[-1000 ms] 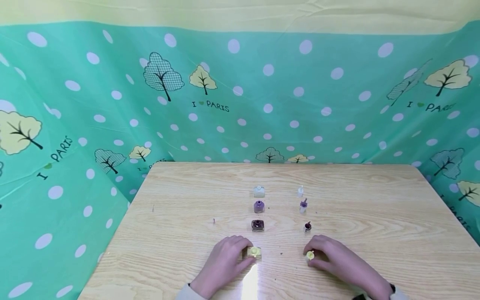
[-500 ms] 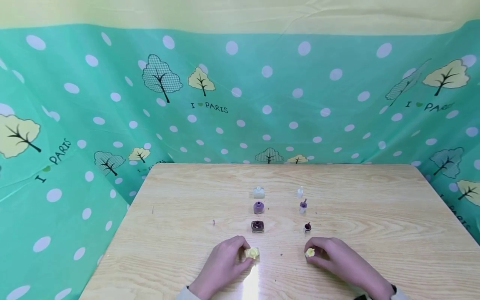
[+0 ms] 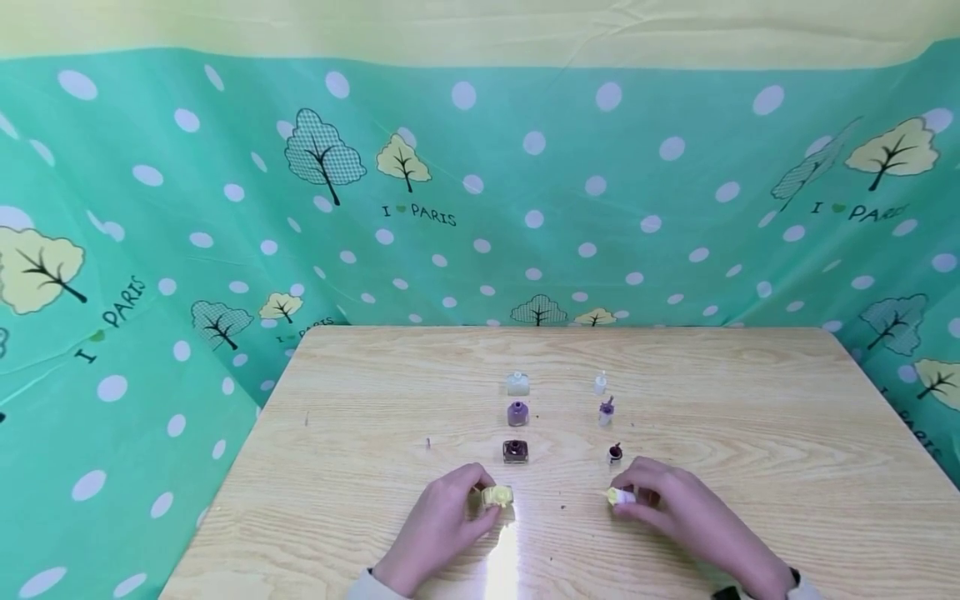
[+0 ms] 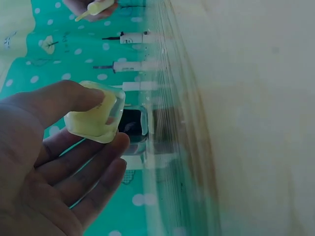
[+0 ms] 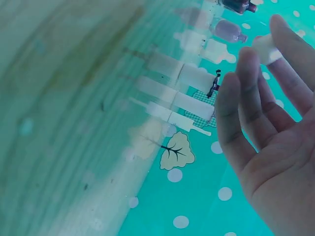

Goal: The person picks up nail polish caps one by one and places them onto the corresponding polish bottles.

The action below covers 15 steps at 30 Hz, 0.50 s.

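Note:
My left hand (image 3: 442,521) pinches a small glass bottle of pale yellow nail polish (image 3: 497,497) between thumb and fingers. In the left wrist view that bottle (image 4: 91,120) is raised off the table, its other fingers spread below. Across from it, my right hand (image 3: 678,504) pinches a white nail polish cap (image 3: 622,497) whose yellow brush points left toward the bottle. The left wrist view shows this brush cap (image 4: 98,7) at the top, apart from the bottle. Fingers partly hide the cap (image 5: 268,49) in the right wrist view.
Uncapped polish bottles stand in a column beyond my left hand: dark (image 3: 515,452), purple (image 3: 518,414) and whitish (image 3: 518,384). To their right, caps with brushes up stand in line: dark (image 3: 615,452), purple (image 3: 606,412) and white (image 3: 601,383). A polka-dot cloth (image 3: 480,208) hangs behind the wooden table (image 3: 337,483).
The brush cap in my right hand has tipped from upright to sideways, its brush now pointing left. My left hand has shifted the yellow bottle slightly left and away from me.

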Motion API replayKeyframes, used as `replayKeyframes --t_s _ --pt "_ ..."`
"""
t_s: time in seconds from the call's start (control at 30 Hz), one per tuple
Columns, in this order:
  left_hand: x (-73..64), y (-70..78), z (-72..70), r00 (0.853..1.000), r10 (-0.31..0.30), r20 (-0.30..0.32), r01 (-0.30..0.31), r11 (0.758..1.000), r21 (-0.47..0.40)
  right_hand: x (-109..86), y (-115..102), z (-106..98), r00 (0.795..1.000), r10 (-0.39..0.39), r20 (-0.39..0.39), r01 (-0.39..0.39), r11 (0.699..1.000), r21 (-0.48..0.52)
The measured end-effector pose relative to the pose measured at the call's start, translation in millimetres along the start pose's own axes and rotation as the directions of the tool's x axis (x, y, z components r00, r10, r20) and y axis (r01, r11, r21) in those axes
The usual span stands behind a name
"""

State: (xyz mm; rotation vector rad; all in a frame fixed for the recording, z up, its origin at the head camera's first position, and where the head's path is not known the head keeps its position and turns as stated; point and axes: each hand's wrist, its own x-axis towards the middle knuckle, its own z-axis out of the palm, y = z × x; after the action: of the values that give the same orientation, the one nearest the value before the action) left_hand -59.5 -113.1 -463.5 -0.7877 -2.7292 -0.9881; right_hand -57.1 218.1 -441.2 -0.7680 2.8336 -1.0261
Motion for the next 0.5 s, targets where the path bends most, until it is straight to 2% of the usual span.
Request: replayKeyframes --t_s 0.23,0.5 --pt "0.0 0.8 -2.4 1.000 -0.007 -0.026 0.006 1.000 -0.020 0.1 -6.9 -5.1 0.999 0.039 -0.028 -0.039 0.999 0.010" --pt "0.6 4.5 -6.3 0.996 0.006 -0.087 -0.005 1.000 0.014 2.3 -14.9 -6.9 0.996 0.064 -0.056 -0.066 0.998 -0.021"
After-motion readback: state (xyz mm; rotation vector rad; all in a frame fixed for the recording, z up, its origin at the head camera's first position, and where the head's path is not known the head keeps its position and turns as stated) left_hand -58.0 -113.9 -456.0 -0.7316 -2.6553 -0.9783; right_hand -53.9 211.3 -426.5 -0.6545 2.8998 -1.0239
